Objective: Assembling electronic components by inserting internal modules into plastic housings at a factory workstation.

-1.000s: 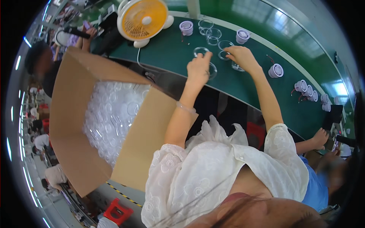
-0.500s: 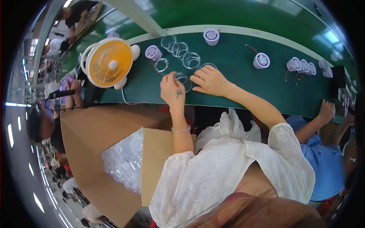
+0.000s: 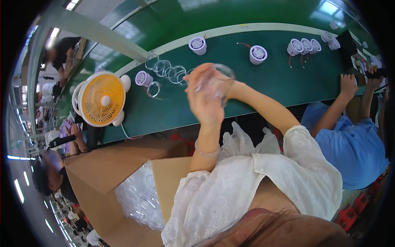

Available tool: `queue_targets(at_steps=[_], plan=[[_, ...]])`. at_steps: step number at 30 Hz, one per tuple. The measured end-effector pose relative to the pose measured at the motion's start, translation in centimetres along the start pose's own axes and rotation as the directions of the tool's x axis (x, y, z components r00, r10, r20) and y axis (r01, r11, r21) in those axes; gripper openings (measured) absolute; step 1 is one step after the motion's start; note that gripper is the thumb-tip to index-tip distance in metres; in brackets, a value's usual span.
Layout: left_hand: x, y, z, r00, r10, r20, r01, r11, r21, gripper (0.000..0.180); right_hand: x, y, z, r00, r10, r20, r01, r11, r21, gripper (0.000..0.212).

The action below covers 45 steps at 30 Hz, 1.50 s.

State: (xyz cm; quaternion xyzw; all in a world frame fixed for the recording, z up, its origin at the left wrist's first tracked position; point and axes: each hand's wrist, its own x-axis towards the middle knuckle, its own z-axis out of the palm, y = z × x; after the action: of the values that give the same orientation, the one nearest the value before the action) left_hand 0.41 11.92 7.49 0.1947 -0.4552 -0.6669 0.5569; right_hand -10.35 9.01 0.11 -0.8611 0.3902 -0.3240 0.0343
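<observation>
My left hand (image 3: 204, 101), blurred by motion, is raised over the green table with its fingers curled round a clear plastic cup (image 3: 224, 72). My right hand (image 3: 233, 89) meets it from the right. Its fingers are mostly hidden behind the left hand and the clear plastic, so their hold cannot be made out. Just left of my hands, several clear round cups (image 3: 177, 74) stand in a slanting row. One more clear cup (image 3: 153, 89) sits apart, close to a small white-lilac round unit (image 3: 143, 78).
An orange-and-white fan (image 3: 103, 99) stands at the table's left end. White round units (image 3: 258, 54) with red wires are spread along the back and right. Below left, an open carton (image 3: 96, 206) holds clear plastic pieces (image 3: 140, 199). A co-worker's hand (image 3: 348, 83) rests at the right edge.
My hands have come together and lifted with clear plastic from the table's front part. The left hand moved right, crossing before the right hand. The whole view has turned and shifted.
</observation>
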Motion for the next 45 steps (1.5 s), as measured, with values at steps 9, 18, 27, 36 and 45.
queue_targets(at_steps=[9, 18, 27, 36, 45], plan=[[4.7, -5.5, 2.0, 0.874, -0.312, 0.372, 0.427, 0.858, -0.284, 0.063, -8.9, 2.4, -9.5, 0.625, 0.63, -0.46, -0.78, 0.518, -0.35, 0.062], [6.1, -10.2, -0.5, 0.969, -0.112, 0.22, -0.001, 0.89, 0.456, 0.071, -8.0, 4.2, -10.9, 0.495, 0.697, -0.519, -0.629, 0.7, 0.339, 0.066], [5.6, -10.5, -0.4, 0.978, -0.124, 0.168, 0.092, 0.978, 0.186, 0.065, -6.8, 3.1, -9.0, 0.618, 0.563, -0.549, -0.339, 0.821, 0.46, 0.065], [6.0, -10.5, -0.9, 0.985, -0.045, 0.166, 0.01, 0.979, 0.205, 0.063, -7.2, 2.8, -9.0, 0.486, 0.792, -0.368, -0.072, 0.456, 0.887, 0.063], [6.1, -10.2, -1.1, 0.951, -0.265, 0.16, 0.258, 0.964, 0.067, 0.055, -9.0, 3.9, -8.7, 0.553, 0.766, 0.328, 0.227, -0.518, 0.825, 0.061]])
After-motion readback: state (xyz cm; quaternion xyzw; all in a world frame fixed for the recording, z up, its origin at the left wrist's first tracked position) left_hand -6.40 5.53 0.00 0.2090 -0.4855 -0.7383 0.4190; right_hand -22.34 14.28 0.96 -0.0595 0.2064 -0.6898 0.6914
